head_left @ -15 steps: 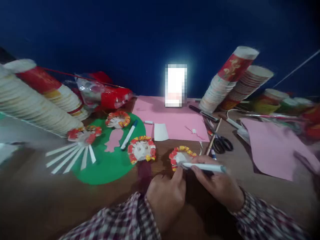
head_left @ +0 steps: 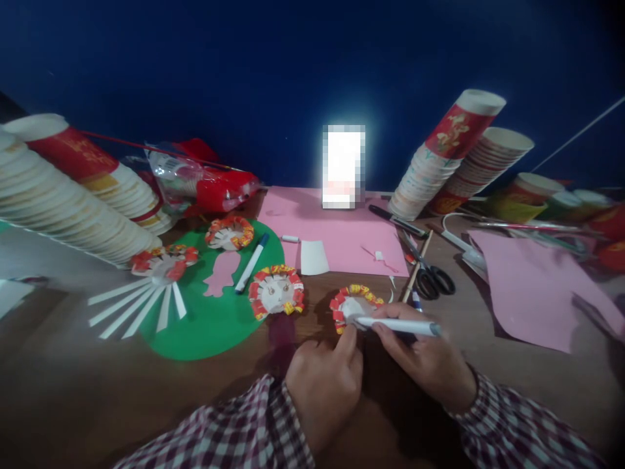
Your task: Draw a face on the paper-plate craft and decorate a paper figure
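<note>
A small paper-cup flower (head_left: pixel 354 301), its rim curled into red and yellow rolls around a white middle, lies in front of me. My left hand (head_left: pixel 327 391) is closed, with its extended fingertip at the flower's near edge, holding it against the table. In my right hand (head_left: pixel 424 365) a white marker pen (head_left: pixel 403 326) is pinched, its tip at the flower's white middle. What the tip touches is partly hidden by my fingers. Just left is a similar flower (head_left: pixel 276 293) with a face drawn on it.
A green paper disc (head_left: pixel 195 345) carries a pink cutout (head_left: pixel 224 270), a capped marker (head_left: pixel 252 264) and another curled flower (head_left: pixel 229 233). Scissors (head_left: pixel 430 277) lie to the right, near pink paper (head_left: pixel 527 293). Cup stacks (head_left: pixel 452 140) lean at both sides; a lit screen (head_left: pixel 343 163) stands behind.
Both hands, the marker and the flower stay in nearly the same place. The view has become sharper.
</note>
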`<action>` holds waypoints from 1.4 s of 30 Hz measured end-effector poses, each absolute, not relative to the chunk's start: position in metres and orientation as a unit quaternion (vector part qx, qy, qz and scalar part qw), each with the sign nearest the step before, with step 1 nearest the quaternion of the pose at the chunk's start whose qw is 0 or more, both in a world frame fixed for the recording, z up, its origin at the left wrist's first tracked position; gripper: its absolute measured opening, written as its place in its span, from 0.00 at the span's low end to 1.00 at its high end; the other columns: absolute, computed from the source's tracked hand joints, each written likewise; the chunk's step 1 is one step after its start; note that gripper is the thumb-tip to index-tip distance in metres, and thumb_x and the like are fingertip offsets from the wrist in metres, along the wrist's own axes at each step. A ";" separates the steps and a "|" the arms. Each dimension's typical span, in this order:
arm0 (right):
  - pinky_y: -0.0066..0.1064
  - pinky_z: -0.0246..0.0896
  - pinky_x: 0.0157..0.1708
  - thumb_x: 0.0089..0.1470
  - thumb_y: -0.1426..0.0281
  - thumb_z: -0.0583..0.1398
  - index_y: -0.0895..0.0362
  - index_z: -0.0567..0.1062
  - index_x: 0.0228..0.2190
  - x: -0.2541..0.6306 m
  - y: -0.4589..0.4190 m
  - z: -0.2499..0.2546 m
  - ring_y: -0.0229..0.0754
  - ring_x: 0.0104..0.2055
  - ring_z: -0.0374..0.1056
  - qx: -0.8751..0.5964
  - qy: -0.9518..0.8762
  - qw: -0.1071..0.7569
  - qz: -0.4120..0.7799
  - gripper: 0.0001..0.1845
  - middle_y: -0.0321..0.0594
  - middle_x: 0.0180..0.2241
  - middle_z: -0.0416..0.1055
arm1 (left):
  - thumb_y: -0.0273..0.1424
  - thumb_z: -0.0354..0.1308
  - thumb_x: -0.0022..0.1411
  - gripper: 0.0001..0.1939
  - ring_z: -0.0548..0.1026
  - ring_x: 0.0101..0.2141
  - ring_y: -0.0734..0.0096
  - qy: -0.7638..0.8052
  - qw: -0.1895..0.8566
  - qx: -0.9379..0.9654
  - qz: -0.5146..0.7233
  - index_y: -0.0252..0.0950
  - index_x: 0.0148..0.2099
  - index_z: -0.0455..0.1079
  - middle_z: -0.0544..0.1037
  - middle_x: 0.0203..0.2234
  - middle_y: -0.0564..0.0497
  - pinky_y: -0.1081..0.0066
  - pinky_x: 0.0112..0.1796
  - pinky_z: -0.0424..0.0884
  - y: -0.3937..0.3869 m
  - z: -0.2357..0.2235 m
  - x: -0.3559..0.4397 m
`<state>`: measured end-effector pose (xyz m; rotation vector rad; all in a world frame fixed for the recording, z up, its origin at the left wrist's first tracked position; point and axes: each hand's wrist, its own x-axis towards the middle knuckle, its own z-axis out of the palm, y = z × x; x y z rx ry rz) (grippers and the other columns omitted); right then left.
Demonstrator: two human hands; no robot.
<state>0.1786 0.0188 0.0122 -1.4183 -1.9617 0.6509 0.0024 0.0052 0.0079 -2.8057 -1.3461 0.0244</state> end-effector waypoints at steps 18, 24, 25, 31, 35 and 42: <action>0.26 0.64 0.34 0.56 0.71 0.57 0.54 0.71 0.36 0.179 0.018 0.010 0.36 0.33 0.70 -0.537 -0.743 0.320 0.237 0.05 0.35 0.32 0.73 | 0.26 0.49 0.61 0.11 0.70 0.19 0.71 -0.428 0.048 -0.902 -0.041 0.37 0.44 0.70 0.74 0.44 0.50 0.67 0.18 0.67 0.003 0.002 0.001; 0.26 0.64 0.34 0.55 0.71 0.57 0.54 0.71 0.36 0.178 0.019 0.010 0.37 0.33 0.70 -0.537 -0.744 0.321 0.233 0.05 0.35 0.32 0.73 | 0.26 0.49 0.61 0.11 0.70 0.19 0.72 -0.425 0.045 -0.903 -0.030 0.36 0.44 0.70 0.74 0.43 0.49 0.68 0.18 0.66 0.004 0.003 0.001; 0.26 0.64 0.34 0.55 0.71 0.57 0.54 0.71 0.35 0.178 0.019 0.010 0.37 0.33 0.70 -0.538 -0.744 0.319 0.234 0.05 0.35 0.32 0.73 | 0.26 0.49 0.61 0.11 0.70 0.19 0.73 -0.425 0.047 -0.904 -0.031 0.36 0.44 0.70 0.74 0.43 0.49 0.68 0.18 0.66 0.004 0.004 0.001; 0.26 0.65 0.33 0.56 0.70 0.56 0.54 0.71 0.36 0.178 0.019 0.009 0.37 0.33 0.71 -0.545 -0.743 0.313 0.231 0.05 0.35 0.32 0.74 | 0.25 0.48 0.61 0.13 0.70 0.19 0.71 -0.415 0.046 -0.908 -0.033 0.36 0.45 0.70 0.74 0.44 0.50 0.66 0.18 0.68 0.004 0.004 0.001; 0.27 0.66 0.33 0.56 0.69 0.56 0.54 0.72 0.35 0.178 0.019 0.010 0.38 0.33 0.71 -0.544 -0.743 0.311 0.236 0.05 0.36 0.32 0.74 | 0.24 0.48 0.61 0.14 0.70 0.19 0.70 -0.415 0.048 -0.908 -0.034 0.36 0.46 0.70 0.74 0.45 0.50 0.65 0.17 0.68 0.005 0.006 0.001; 0.27 0.65 0.34 0.55 0.70 0.56 0.54 0.72 0.35 0.178 0.020 0.010 0.38 0.33 0.71 -0.543 -0.740 0.317 0.238 0.05 0.36 0.32 0.74 | 0.26 0.49 0.62 0.12 0.71 0.20 0.71 -0.425 0.040 -0.904 -0.026 0.36 0.45 0.71 0.74 0.45 0.50 0.67 0.18 0.68 0.005 0.007 0.002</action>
